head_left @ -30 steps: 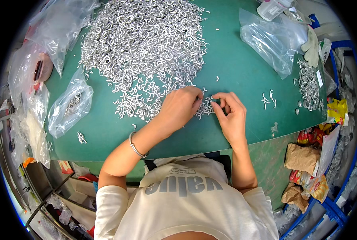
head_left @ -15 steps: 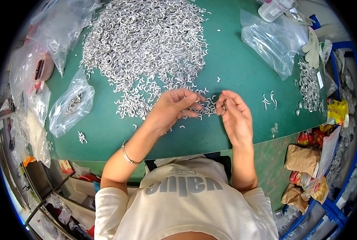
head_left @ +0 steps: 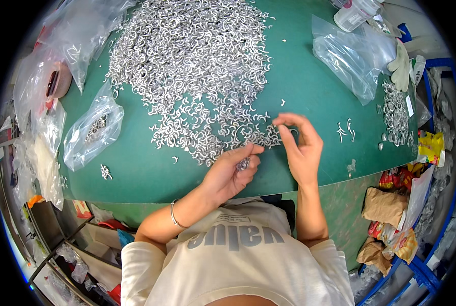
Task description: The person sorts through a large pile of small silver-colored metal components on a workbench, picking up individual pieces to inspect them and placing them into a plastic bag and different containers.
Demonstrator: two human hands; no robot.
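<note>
A big heap of small silver crescent-shaped metal pieces covers the far middle of the green table, thinning toward me. My left hand is at the heap's near edge, its fingers curled round a few of these metal pieces, with the thumb and index finger stretched to the right. To its right, my right hand hovers over the table beside the loose pieces. Its thumb and index finger bend toward each other in a pinch; whatever is at their tips is too small to make out.
At left lies a clear bag with some metal parts, and a small cluster of pieces. On the right are several longer curved pieces, a pile of silver rings, an empty-looking plastic bag and a glove.
My left hand has drawn back toward me and its fingers have curled in over the metal pieces. My right hand has stayed nearly in place, its fingers turning toward the heap.
</note>
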